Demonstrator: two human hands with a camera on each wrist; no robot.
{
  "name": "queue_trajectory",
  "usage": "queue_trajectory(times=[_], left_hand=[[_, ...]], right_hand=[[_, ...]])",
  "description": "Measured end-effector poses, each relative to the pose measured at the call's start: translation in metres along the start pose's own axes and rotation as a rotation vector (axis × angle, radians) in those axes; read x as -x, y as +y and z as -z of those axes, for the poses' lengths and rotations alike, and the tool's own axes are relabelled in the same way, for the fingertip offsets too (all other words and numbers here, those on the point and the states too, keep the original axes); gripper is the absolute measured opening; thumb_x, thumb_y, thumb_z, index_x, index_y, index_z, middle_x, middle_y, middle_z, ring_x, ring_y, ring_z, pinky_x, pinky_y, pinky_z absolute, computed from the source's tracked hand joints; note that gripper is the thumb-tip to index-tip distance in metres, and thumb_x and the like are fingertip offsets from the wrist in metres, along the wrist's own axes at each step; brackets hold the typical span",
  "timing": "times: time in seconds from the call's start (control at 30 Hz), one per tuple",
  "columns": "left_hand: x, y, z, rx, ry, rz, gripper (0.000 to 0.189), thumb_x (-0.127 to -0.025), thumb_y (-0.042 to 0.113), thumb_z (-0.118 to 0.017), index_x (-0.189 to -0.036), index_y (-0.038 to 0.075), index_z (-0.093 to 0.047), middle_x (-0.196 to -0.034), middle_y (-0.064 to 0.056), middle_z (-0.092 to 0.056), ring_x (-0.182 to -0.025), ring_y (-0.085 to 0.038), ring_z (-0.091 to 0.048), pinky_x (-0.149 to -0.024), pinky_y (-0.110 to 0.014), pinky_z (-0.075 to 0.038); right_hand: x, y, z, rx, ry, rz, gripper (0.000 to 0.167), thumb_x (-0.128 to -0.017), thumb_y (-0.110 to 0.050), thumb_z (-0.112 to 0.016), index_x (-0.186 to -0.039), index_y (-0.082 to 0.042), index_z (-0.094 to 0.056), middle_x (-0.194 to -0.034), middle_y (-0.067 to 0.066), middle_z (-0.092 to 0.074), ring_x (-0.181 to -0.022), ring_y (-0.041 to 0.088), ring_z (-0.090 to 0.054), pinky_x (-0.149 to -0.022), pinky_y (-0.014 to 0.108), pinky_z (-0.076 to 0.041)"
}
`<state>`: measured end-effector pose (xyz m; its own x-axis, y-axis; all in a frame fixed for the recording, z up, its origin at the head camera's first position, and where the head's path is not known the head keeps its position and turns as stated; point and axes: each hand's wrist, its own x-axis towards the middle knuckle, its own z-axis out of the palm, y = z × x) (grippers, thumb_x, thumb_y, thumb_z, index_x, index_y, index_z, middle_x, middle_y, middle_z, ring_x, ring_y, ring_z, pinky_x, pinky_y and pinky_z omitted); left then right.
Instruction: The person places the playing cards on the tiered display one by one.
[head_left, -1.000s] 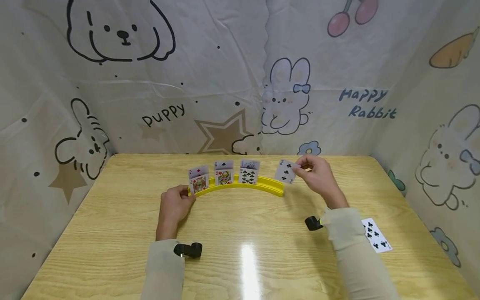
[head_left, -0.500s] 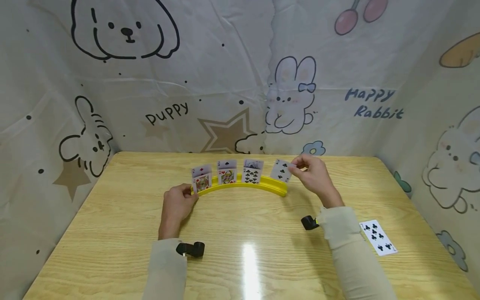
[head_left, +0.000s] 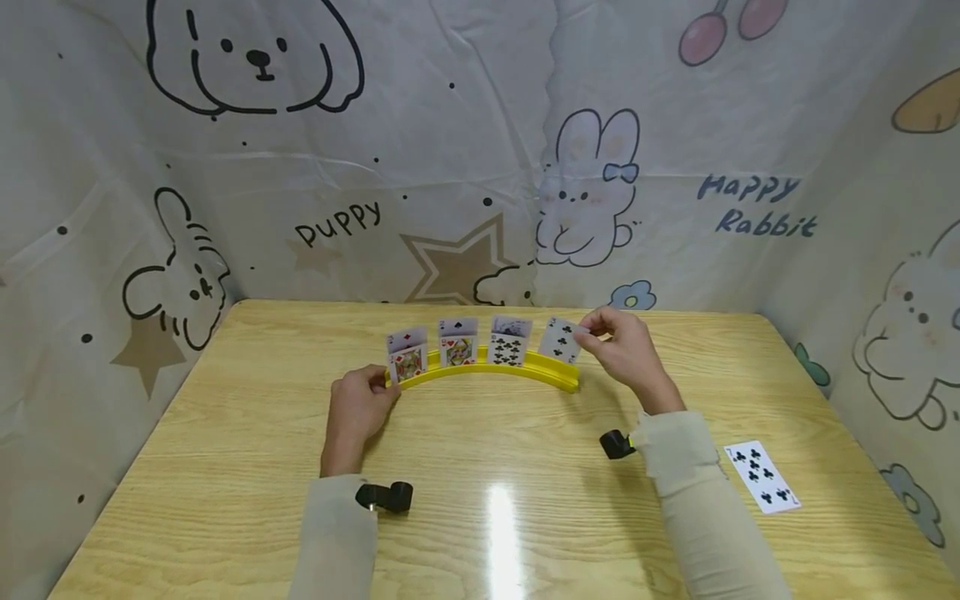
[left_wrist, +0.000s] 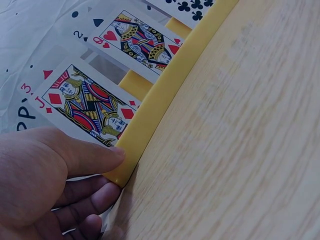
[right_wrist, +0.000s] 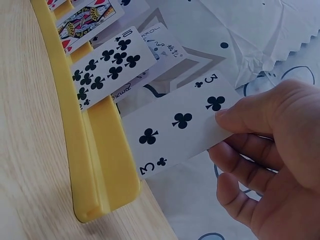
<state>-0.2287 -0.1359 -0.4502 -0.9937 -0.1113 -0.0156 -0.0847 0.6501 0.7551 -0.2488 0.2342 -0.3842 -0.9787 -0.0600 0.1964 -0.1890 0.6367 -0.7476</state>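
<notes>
In the head view, my left hand grips the left end of a curved yellow card holder, thumb on its front face. My right hand pinches the three of clubs by its upper corner between thumb and fingers. This card leans at a slant, its lower edge right at the back of the holder's right end. Standing in the front row are the jack of diamonds, queen of hearts and ten of clubs. Behind them, partly hidden, are a three of diamonds, a two of spades and a joker.
A seven of clubs lies face up on the wooden table, right of my right forearm. Printed cloth hangs behind the table and along both sides. A small black camera sits on each wrist.
My right hand has brought the three of clubs leftward to the holder's right end. The left hand keeps its grip there. The head view has shifted slightly.
</notes>
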Motion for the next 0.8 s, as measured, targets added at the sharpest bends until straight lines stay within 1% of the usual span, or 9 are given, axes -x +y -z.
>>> queue_trajectory(times=[0.17,0.53,0.67,0.8], left_hand=[[0.0,0.0011,0.0003,0.006,-0.006,-0.003,0.037,-0.091,0.012,-0.073,-0.122,-0.005,-0.066,-0.102,-0.017,-0.069,-0.089,-0.025,-0.065,-0.079,-0.042,-0.053],[-0.0012,0.0004,-0.0014,-0.009,-0.004,0.004,0.038,-0.091,0.013,-0.074,-0.123,-0.005,-0.066,-0.1,-0.016,-0.069,-0.088,-0.024,-0.065,-0.077,-0.041,-0.052],[-0.0007,0.0,-0.0006,-0.01,-0.003,0.004,0.038,-0.091,0.013,-0.074,-0.123,-0.005,-0.066,-0.1,-0.016,-0.069,-0.088,-0.024,-0.065,-0.078,-0.042,-0.052],[-0.0006,-0.0005,0.0002,-0.013,0.0,0.0,0.038,-0.091,0.013,-0.073,-0.123,-0.005,-0.066,-0.101,-0.017,-0.069,-0.089,-0.025,-0.065,-0.078,-0.042,-0.052]], right_hand=[[0.0002,-0.0016,-0.0009,0.009,-0.011,0.002,0.01,-0.096,-0.013,-0.068,-0.096,-0.003,-0.066,-0.097,0.011,-0.065,-0.09,0.027,-0.058,-0.073,0.039,-0.045],[0.0023,0.0014,-0.0043,0.025,-0.046,-0.039,0.007,-0.096,-0.012,-0.068,-0.096,-0.006,-0.064,-0.098,0.009,-0.065,-0.093,0.027,-0.058,-0.072,0.039,-0.046],[0.0026,0.0015,-0.0044,0.017,-0.052,-0.026,0.009,-0.094,-0.013,-0.071,-0.097,-0.007,-0.065,-0.096,0.008,-0.065,-0.091,0.026,-0.059,-0.07,0.038,-0.047],[0.0038,0.0013,-0.0033,0.015,-0.084,-0.026,0.013,-0.092,-0.014,-0.073,-0.1,-0.006,-0.066,-0.095,0.008,-0.065,-0.089,0.026,-0.059,-0.07,0.039,-0.048]])
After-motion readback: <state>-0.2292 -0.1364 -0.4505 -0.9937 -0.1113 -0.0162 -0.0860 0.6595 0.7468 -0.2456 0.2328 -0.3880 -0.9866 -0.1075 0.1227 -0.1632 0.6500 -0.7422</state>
